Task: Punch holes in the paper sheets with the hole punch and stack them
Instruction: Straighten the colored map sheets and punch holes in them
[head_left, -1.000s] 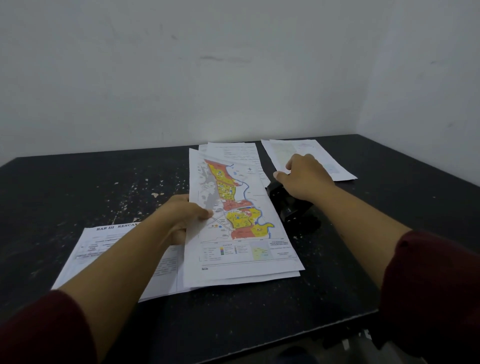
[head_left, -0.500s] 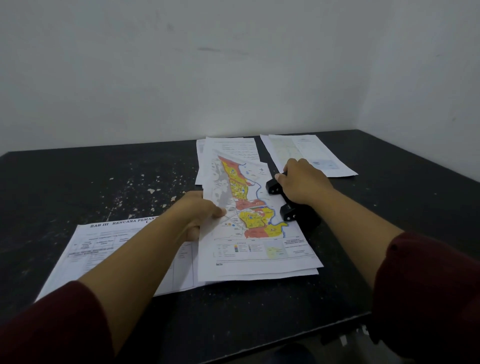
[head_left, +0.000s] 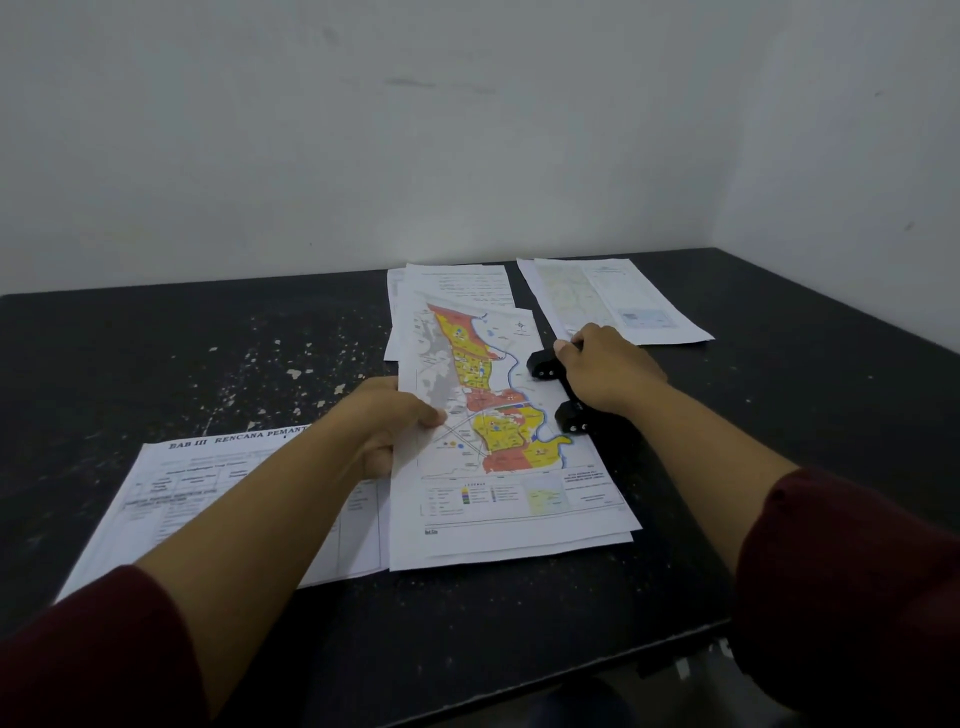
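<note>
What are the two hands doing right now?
Left hand: closed, pinching the left edge of the colored map sheet.
Right hand: closed, pressing down on the black hole punch.

We see a black, paint-flecked table (head_left: 218, 358) bearing printed sheets near left (head_left: 156, 499), map sheets centre (head_left: 498, 499), a black hole punch (head_left: 545, 366), and papers far right (head_left: 623, 301).

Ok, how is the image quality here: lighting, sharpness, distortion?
Head view: dim, flat light, no glare; the colourful map sheet reads clearly, its small legend text blurs; the black hole punch merges with the black table; wide-angle stretch at the edges.
</note>
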